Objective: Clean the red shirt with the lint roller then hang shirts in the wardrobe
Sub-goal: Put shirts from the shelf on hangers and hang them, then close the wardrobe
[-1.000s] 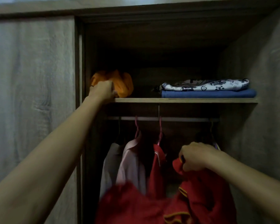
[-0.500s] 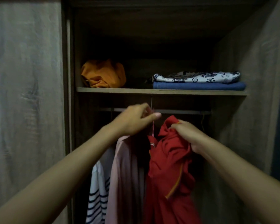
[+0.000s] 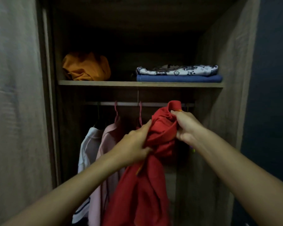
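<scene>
Both hands have closed in on the red shirt (image 3: 147, 185) since half a second ago, when the left hand (image 3: 134, 144) was reaching toward the pink hangers with fingers extended; now it grips a bunch of red cloth at mid-height. The right hand (image 3: 186, 126) pinches the shirt's collar end and has lifted it higher, so the top of the cloth now overlaps the hanging rail (image 3: 153, 104) in this view. The shirt hangs bunched and twisted between the two hands, in front of the open wardrobe (image 3: 227, 62), its lower part trailing down toward the viewer.

On the rail, a pink hanger (image 3: 116, 111) carries a pale pink shirt (image 3: 108, 144), with a white shirt (image 3: 88, 144) just to its left. A second pink hanger (image 3: 140, 115) hangs close beside the left hand; whether it already carries a garment cannot be told, since the red cloth hides it. On the shelf (image 3: 121, 83) above sit an orange bundle (image 3: 87, 66) and a patterned fold lying on a blue fold (image 3: 178, 78).

The step appears to be getting the red shirt onto a hanger. To do it well, the person would likely shake out the twist first, find the neck opening, and feed one hanger shoulder through at a time so the collar sits centred.
</scene>
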A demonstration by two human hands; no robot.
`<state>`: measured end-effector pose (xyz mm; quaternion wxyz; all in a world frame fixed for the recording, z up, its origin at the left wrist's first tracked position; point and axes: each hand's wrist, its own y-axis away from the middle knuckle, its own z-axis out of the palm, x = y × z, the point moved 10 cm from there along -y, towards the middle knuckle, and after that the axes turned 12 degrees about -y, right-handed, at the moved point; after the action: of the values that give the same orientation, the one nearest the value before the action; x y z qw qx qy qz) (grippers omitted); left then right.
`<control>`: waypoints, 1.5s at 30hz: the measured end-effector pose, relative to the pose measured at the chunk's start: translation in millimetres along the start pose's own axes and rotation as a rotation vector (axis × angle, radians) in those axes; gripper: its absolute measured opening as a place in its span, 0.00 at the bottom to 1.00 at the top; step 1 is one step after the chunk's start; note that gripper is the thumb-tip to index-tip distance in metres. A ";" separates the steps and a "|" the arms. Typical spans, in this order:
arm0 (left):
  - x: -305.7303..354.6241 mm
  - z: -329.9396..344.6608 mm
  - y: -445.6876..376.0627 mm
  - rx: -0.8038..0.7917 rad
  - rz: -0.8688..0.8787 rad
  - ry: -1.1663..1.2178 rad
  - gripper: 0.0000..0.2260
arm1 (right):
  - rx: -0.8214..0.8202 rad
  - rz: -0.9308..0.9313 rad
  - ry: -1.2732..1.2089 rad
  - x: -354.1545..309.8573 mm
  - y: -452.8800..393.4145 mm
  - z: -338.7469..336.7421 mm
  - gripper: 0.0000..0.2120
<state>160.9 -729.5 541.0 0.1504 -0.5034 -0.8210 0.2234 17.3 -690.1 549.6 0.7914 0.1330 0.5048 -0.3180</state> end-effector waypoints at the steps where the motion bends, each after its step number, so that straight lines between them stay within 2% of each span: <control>1: -2.2 -11.0 2.0 0.089 0.014 -0.068 0.29 | -0.009 -0.012 0.056 -0.7 -0.3 -2.7 0.08; 3: -16.1 -34.1 4.2 0.178 -0.021 -0.089 0.15 | 0.019 -0.186 0.259 -22.7 -3.4 -14.3 0.08; 5: -43.0 -56.0 6.0 0.170 -0.108 -0.046 0.07 | 0.134 -0.394 0.436 -52.4 -6.9 -34.2 0.08; 6: -58.0 -65.5 7.1 0.159 -0.148 0.004 0.05 | 0.165 -0.419 0.471 -58.4 -8.5 -42.8 0.09; 9: -87.0 -74.2 12.7 0.074 -0.224 0.250 0.12 | 0.070 -0.331 0.473 -42.8 -12.7 -46.9 0.13; 16: -88.7 -73.6 36.8 -0.021 -0.296 0.551 0.13 | -0.037 -0.363 0.414 -28.3 -4.4 -31.2 0.17; 19: -99.9 -65.8 47.3 -0.115 -0.340 0.392 0.11 | -0.109 -0.421 0.330 -32.3 11.1 -25.8 0.20; 21: -108.9 -68.3 47.9 -0.104 -0.326 0.101 0.10 | -0.214 -0.411 0.278 -29.9 20.4 -21.2 0.22; 24: -105.2 -83.1 47.3 0.046 -0.310 -0.267 0.10 | -0.301 -0.361 0.236 -22.4 30.2 -21.0 0.20; 28: -94.3 -102.9 50.5 0.199 -0.402 -0.410 0.12 | -0.287 -0.339 0.156 -33.4 39.7 -25.7 0.17; 29: -93.3 -108.0 52.1 0.221 -0.439 -0.371 0.11 | -0.337 -0.305 0.144 -34.2 47.2 -23.2 0.19; 30: -94.3 -111.2 54.1 0.242 -0.473 -0.228 0.11 | -0.428 -0.241 0.148 -30.4 55.7 -19.5 0.21; 33: -84.1 -90.7 56.6 0.236 -0.539 0.634 0.10 | -0.840 0.061 0.352 0.7 101.7 -3.8 0.25; 34: -74.4 -87.4 54.4 0.230 -0.501 0.829 0.09 | -0.952 0.131 0.454 12.3 115.6 -2.2 0.24; 35: -66.8 -86.5 51.4 0.223 -0.452 0.925 0.10 | -1.010 0.178 0.524 22.6 122.7 -2.6 0.23; 37: -53.7 -83.8 47.9 0.164 -0.372 0.991 0.10 | -0.975 0.186 0.589 35.3 117.6 -1.3 0.22; 40: -40.5 -73.0 50.0 0.003 -0.305 1.019 0.10 | -0.723 -0.064 0.679 28.9 87.6 4.0 0.13; 42: -35.2 -65.7 54.3 -0.102 -0.242 1.050 0.09 | -0.623 -0.169 0.665 23.9 78.9 14.7 0.11; 45: -38.9 -55.9 60.9 -0.227 -0.174 1.067 0.07 | -0.646 -0.240 0.615 26.7 81.5 50.1 0.16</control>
<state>251.0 -728.3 556.5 0.5081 -0.4902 -0.6885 -0.1659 112.8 -664.5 539.7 0.5633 -0.0917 0.8013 -0.1796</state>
